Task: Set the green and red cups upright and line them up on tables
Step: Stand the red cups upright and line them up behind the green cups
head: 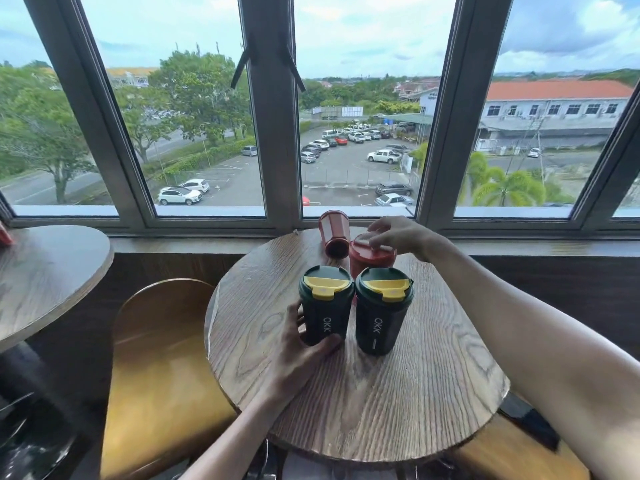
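- A second round worktop (45, 271) sits at the far left, well apart from both hands, with a small red thing (5, 234) cut off at the picture's edge on it.
- A yellow-brown chair seat (159, 358) lies just left of the left forearm, below the edge of the main worktop (398, 403).
- The left hand (298, 355) is curled round the lower body of the left green cup (325, 306), thumb along the near base and fingers round the far side; the cup stands upright.
- The right green cup (382, 311) stands upright just right of that hand, close beside the held one, nothing touching it (both carry yellow-and-dark lids and a pale printed label).
- A red cup on its side (334, 235) lies beyond the left hand, near the worktop's far edge by the window sill (207, 242), its narrow end towards the person.
- An upright red cup (370, 258) stands directly behind the two green cups, under the right hand.
- The right hand (398, 237) reaches in from the right, fingers spread and bent down onto that cup's lid; whether it grips or merely rests there cannot be told.
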`<state>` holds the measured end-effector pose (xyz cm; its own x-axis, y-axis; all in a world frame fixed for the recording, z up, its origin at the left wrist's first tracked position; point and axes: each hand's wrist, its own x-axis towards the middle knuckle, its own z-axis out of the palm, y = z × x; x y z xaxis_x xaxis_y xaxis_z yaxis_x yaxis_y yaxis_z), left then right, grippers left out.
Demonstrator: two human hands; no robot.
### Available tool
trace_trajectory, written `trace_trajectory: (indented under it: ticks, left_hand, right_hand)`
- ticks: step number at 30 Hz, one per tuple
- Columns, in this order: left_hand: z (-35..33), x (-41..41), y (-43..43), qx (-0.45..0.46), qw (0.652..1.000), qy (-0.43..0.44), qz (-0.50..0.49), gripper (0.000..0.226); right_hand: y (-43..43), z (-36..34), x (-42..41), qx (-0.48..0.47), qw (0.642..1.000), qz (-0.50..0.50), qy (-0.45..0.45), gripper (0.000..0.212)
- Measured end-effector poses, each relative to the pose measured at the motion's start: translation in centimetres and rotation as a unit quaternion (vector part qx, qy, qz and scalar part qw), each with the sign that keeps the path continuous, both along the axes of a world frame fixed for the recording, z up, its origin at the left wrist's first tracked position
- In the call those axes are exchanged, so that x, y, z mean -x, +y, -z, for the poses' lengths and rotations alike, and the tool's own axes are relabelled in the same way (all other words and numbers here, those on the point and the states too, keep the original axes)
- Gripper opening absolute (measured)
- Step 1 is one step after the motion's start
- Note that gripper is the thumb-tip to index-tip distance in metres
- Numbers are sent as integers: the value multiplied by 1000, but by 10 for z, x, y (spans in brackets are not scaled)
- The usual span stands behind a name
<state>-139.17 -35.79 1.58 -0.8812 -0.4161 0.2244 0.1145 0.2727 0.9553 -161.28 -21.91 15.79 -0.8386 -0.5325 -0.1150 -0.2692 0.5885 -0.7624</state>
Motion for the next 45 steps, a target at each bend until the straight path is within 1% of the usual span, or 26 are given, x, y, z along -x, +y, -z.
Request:
trace_trajectory:
  ticks: [4,7,10,13,17,20,23,24,26,27,30,33,35,39,42,45]
  left_hand:
    - [-2,-1,0,-1,1000,2,2,69]
    - [-4,-2,0,-7,1000,5,4,75]
    - [-5,-2,0,-12,1000,7,9,76]
    - [-3,-3,0,-11,1000,14,1,78]
    - [-1,-2,0,-18,1000,17,9,74]
    - [-3,-3,0,-13,999,29,15,70]
    - [-6,-4,-1,-38,998,31,34,68]
    - [-9,-5,-1,-41,998,31,29,70]
    - [-12,-6,-6,-59,998,28,-19,72]
    - [-13,-4,-11,-86,995,25,-51,68]
    - [-26,13,-32,-158,980,18,-123,38]
    - [-49,54,-55,-163,976,-14,-146,31]
    - [-61,90,-67,-137,981,-54,-124,29]
    - [-77,165,-78,-64,987,-135,-59,28]
    - [-83,216,-85,-24,979,-198,-35,28]
    - [-83,256,-96,-10,967,-252,-30,50]
  right_hand:
    - [3,0,-3,53,997,-24,-57,50]
    - [6,2,-3,43,995,-25,-82,55]
    - [9,6,-4,64,995,-5,-80,58]
    - [12,10,-2,91,993,4,-72,53]
    - [16,11,0,95,993,-13,-70,48]
    - [16,11,0,93,992,-36,-74,49]
    - [14,11,-1,89,991,-48,-82,51]
    - [13,12,-1,86,992,-49,-83,50]
    - [11,13,-3,83,991,-46,-91,46]
    - [11,13,-3,83,991,-46,-96,44]
    - [13,13,0,92,988,-52,-116,40]
    - [13,16,8,115,982,-64,-136,51]
    - [12,17,17,123,978,-78,-146,59]
    - [9,26,38,140,963,-122,-196,48]
    - [5,33,53,163,939,-157,-258,42]
    - [2,31,58,172,913,-202,-311,37]
